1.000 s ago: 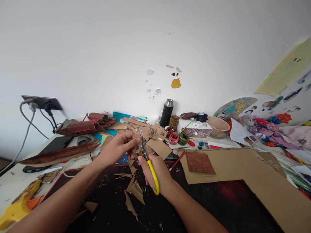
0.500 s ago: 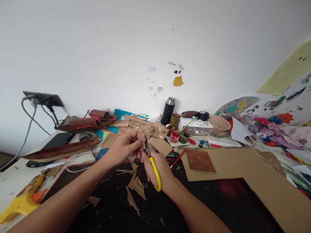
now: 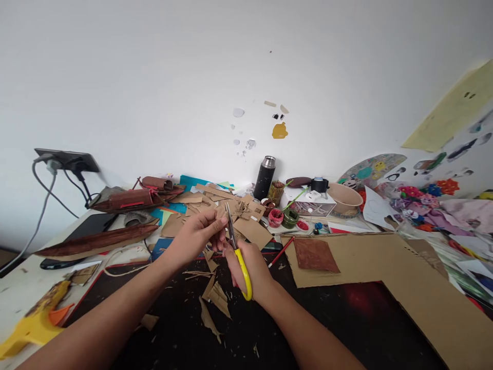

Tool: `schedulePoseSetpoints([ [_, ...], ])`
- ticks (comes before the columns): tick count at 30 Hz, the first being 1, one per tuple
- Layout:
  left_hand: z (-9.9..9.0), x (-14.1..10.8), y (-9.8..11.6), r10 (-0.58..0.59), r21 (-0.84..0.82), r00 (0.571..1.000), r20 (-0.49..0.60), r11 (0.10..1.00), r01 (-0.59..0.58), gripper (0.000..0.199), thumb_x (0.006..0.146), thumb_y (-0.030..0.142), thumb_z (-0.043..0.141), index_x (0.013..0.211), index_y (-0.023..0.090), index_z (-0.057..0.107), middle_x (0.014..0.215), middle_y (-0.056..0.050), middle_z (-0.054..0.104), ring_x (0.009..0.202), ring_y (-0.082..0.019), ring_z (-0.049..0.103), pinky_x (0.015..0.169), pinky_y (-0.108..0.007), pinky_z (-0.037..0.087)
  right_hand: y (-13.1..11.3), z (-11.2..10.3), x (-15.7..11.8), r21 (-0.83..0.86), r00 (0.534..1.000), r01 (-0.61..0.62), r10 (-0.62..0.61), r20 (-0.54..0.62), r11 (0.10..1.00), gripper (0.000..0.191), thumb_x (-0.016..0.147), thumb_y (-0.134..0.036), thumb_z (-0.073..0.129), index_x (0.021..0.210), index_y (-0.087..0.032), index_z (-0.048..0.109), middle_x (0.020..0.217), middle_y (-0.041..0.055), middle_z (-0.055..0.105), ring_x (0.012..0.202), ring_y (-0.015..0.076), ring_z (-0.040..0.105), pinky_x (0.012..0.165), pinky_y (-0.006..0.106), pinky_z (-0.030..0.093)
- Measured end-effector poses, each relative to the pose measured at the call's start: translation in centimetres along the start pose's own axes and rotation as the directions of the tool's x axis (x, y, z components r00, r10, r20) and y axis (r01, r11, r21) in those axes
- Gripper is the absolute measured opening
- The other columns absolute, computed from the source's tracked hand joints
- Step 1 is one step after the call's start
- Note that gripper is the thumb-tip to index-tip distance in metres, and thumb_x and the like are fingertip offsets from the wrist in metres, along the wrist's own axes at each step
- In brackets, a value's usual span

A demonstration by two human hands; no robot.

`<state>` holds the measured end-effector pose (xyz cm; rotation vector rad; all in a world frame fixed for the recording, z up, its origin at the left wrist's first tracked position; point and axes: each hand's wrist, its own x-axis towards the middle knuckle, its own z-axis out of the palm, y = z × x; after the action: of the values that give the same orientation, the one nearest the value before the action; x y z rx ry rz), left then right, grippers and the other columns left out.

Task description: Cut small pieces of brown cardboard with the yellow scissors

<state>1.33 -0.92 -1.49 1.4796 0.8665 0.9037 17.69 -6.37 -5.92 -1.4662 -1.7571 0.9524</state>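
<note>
Yellow-handled scissors are in my right hand, their blades pointing up and away from me. Close to the blades, my left hand pinches a small piece of brown cardboard, partly hidden by the fingers and hard to tell from the scraps behind. Both hands are raised over the black mat. Beneath them lie torn cardboard scraps and thin slivers.
Behind my hands is a heap of cardboard pieces. A black flask and open paint jars stand beyond. A brown-painted square rests on cut cardboard at right. Left are brown boat-shaped models and a yellow glue gun.
The view has shifted slightly. My hands hold nearly the same pose, and the scissors stay beside my left fingers, with their blades a little closer together.
</note>
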Motion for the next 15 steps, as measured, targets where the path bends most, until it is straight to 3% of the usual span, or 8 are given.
schedulePoseSetpoints([
  [7, -0.42, -0.08, 0.45, 0.037, 0.037, 0.999, 0.022, 0.999, -0.038, 0.049, 0.091, 0.060, 0.071, 0.066, 0.020, 0.058, 0.054, 0.001, 0.063, 0.049, -0.014, 0.059, 0.052, -0.025, 0.048, 0.36, -0.20, 0.01, 0.126, 0.993, -0.038, 0.023, 0.117, 0.991, 0.026, 0.108, -0.044, 0.054, 0.102, -0.020, 0.063, 0.057, -0.0043, 0.060, 0.042, 0.0143, 0.064, 0.040, 0.018, 0.043],
  [15, -0.22, -0.06, 0.32, 0.050, 0.005, 0.998, -0.022, 0.999, -0.050, 0.051, 0.090, 0.062, 0.070, 0.065, 0.019, 0.057, 0.055, 0.002, 0.060, 0.048, -0.012, 0.055, 0.050, -0.025, 0.046, 1.02, 0.30, 0.21, 0.259, 0.994, -0.047, 0.020, 0.106, 0.965, 0.025, 0.107, -0.045, 0.057, 0.106, -0.020, 0.062, 0.065, -0.0031, 0.066, 0.048, 0.0128, 0.067, 0.044, 0.016, 0.046],
])
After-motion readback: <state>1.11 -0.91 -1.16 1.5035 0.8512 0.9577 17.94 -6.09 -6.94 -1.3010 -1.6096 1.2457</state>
